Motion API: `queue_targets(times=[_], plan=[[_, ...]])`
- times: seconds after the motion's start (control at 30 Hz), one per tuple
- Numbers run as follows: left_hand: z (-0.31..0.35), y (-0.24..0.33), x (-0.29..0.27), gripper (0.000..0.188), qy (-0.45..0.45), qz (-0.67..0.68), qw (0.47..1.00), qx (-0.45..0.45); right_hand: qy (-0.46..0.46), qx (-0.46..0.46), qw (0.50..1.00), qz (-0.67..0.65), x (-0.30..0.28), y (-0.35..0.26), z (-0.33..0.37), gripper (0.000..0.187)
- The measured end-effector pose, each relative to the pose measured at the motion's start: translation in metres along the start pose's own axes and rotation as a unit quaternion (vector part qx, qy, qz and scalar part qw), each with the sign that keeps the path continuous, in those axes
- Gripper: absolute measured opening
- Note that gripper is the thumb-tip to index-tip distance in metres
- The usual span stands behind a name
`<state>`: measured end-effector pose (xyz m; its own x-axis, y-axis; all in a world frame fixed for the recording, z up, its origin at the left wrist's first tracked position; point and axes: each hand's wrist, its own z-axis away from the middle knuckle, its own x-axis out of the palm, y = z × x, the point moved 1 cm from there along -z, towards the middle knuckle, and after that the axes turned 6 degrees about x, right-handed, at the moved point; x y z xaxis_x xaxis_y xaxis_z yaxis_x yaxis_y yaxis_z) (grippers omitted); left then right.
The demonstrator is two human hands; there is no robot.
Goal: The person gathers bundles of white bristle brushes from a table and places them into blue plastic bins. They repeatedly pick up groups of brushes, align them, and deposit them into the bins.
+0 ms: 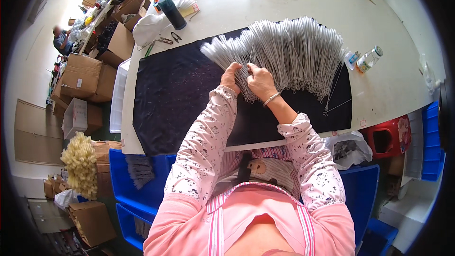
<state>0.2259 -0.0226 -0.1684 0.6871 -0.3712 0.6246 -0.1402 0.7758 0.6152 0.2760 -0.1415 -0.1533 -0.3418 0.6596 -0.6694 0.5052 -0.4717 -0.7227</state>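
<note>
A wide, fanned pile of thin wire brushes (296, 52) lies on a black cloth (175, 95), white bristles pointing away and looped wire ends toward me. At the pile's left part, my left hand (231, 77) is closed with thumb and fingers together against the brush stems; whatever sits inside its grip is hidden. Close beside it on the right, my right hand (260, 83) pinches a single thin brush whose stem rises above the fingertips. A bracelet circles my right wrist. One loose brush lies apart at the pile's right side.
On the white table (393, 85) stand a glass bottle (369, 59) at right and a dark tumbler (171, 13) at left, near small snips (176, 37). Blue bins (128, 170), a red stool (388, 136) and cardboard boxes (85, 77) surround it. Two people are at far left.
</note>
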Motion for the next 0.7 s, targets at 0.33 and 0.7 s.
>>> queue_targets(times=[0.33, 0.7], plan=[[0.008, 0.008, -0.015, 0.004, -0.01, -0.002, 1.0, 0.004, 0.104, -0.122, 0.986, 0.051, -0.017, -0.015, 0.0, 0.026], [0.039, 0.014, -0.045, 0.01, -0.029, 0.104, 0.993, 0.052, -0.024, -0.117, 0.977, 0.177, -0.013, -0.013, -0.001, 0.03]])
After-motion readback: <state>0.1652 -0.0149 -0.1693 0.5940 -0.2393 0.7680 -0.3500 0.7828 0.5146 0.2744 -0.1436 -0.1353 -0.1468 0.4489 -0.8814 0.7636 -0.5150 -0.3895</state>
